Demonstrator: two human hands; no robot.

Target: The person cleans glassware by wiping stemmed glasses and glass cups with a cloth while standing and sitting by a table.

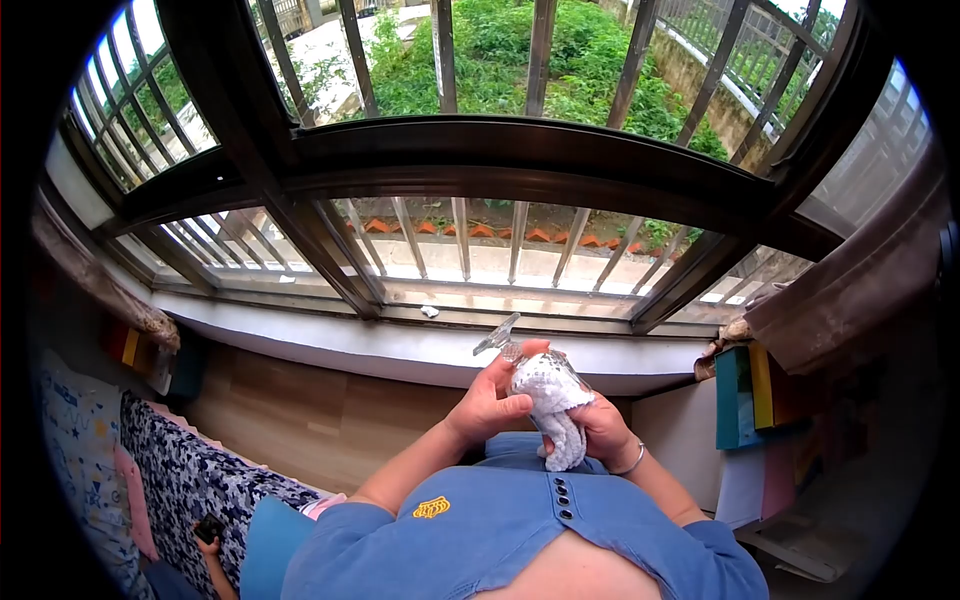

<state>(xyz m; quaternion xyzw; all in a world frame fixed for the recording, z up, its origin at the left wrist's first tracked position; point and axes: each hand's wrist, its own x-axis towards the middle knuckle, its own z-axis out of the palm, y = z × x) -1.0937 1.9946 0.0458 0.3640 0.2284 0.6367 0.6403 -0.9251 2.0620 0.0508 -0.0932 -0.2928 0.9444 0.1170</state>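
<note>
In front of my chest, tilted, is a clear stemmed glass with its foot pointing up and away from me. My left hand is closed around it near the stem, with the thumb on the near side. A white textured cloth wraps much of the bowl and hangs down toward my shirt. My right hand is closed on this cloth at the bowl's right side. The cloth hides the rim and inside of the glass, and some fingertips.
A white windowsill runs ahead of me, below a dark-framed window with bars outside. A small crumpled white piece lies by the frame. Coloured folders stand right. At lower left, another person's hand holds a dark object by a bed.
</note>
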